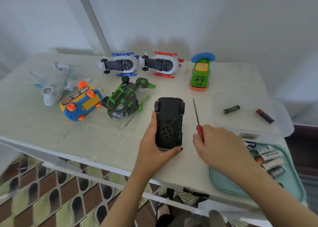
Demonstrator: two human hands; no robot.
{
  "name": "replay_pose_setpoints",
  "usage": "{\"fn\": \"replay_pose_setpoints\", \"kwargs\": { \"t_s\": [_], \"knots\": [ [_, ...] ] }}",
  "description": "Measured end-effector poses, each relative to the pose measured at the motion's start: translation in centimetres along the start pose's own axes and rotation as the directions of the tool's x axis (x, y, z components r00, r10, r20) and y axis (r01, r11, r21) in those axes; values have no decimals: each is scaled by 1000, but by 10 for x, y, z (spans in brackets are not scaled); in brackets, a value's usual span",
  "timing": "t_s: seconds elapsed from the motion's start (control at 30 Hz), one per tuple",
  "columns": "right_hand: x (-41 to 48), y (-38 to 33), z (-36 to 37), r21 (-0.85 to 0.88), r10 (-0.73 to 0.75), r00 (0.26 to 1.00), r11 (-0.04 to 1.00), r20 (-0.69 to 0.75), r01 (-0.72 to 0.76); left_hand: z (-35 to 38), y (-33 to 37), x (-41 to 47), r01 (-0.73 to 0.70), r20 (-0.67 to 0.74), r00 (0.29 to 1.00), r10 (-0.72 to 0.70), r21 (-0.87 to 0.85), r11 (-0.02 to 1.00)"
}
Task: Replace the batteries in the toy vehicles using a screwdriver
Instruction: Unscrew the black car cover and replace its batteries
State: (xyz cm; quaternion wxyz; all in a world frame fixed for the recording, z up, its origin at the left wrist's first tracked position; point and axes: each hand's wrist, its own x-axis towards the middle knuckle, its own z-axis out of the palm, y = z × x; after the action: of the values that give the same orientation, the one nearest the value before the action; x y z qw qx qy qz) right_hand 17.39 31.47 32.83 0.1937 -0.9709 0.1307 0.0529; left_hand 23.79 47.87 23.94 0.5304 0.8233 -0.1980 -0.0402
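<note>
Near front edge of bench (51, 132), black toy car (169, 121) lies upside down, wheels up. Looks light, hard plastic, likely to slide; best gripped by body sides. Left hand (152, 142) curled round car's near end and left side. Right hand (219, 146), apart from left, pinches red-handled screwdriver (199, 130) just right of car, tip pointing away.

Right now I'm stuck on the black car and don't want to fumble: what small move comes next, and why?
Probably swing the screwdriver tip across onto the car's underside. The left hand grips the car belly-up on the table, its cover looks closed, and the right hand holds the screwdriver beside it, tip clear of the car.
</note>
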Motion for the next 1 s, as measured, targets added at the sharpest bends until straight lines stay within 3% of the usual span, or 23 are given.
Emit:
{"fn": "replay_pose_setpoints", "kwargs": {
  "t_s": [0.13,0.3,0.4,0.5,0.57,0.77,1.0],
  "knots": [
    [6,6,-22,256,-106,993,960,-43,114,1,0,2,-9,-17,1000,10,27,1000],
    [15,9,-34,314,-139,902,906,-409,283,1,-1,5,-17,-22,1000,19,54,998],
    [24,8,-32,550,-80,870,746,-486,375,1,-3,4,-13,-31,999,15,61,998],
    [28,3,-30,673,-71,829,547,-555,498,1,-2,4,-19,-40,999,22,78,997],
    [32,0,-30,676,-97,806,490,-584,549,1,-3,4,-23,-43,999,27,88,996],
    [31,-7,-26,504,-378,718,524,-584,687,1,-5,4,0,-57,998,4,78,997],
    [37,-10,-24,463,-450,678,502,-581,730,2,-4,3,3,-73,997,2,67,998]
  ]
}}
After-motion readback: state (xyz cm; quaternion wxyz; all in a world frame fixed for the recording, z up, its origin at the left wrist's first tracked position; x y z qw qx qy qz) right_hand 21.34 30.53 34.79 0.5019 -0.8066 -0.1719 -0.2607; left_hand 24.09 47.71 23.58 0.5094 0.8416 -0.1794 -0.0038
